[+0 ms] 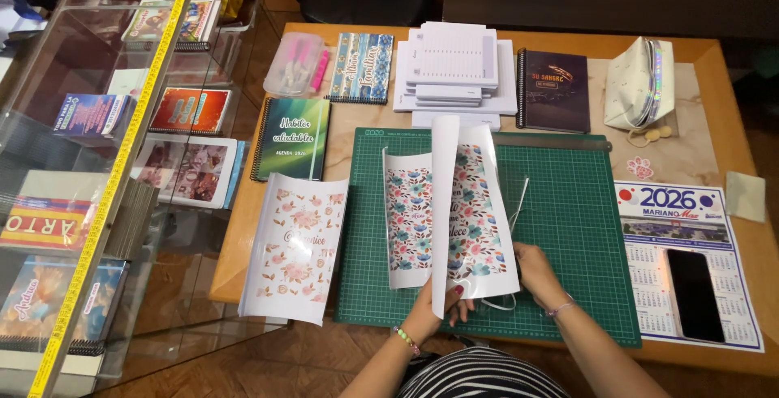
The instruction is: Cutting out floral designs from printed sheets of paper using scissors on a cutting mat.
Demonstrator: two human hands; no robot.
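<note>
My left hand point(438, 305) pinches the lower edge of a white backing sheet point(443, 203) that stands up off a glossy floral printed sheet point(479, 219). My right hand point(537, 272) holds down the bottom right corner of that floral sheet on the green cutting mat point(568, 228). A second floral sheet point(407, 215) lies just to the left on the mat. A thin clear curled strip point(516, 203) rests beside the right hand.
A pink floral sheet point(296, 244) hangs over the table's left front edge. Notebooks point(292, 138), a stack of white pads point(453, 69), a dark notebook point(555, 90), a pouch point(641, 81), a calendar point(690, 260) with a phone point(695, 294). Glass display case point(97, 163) at left.
</note>
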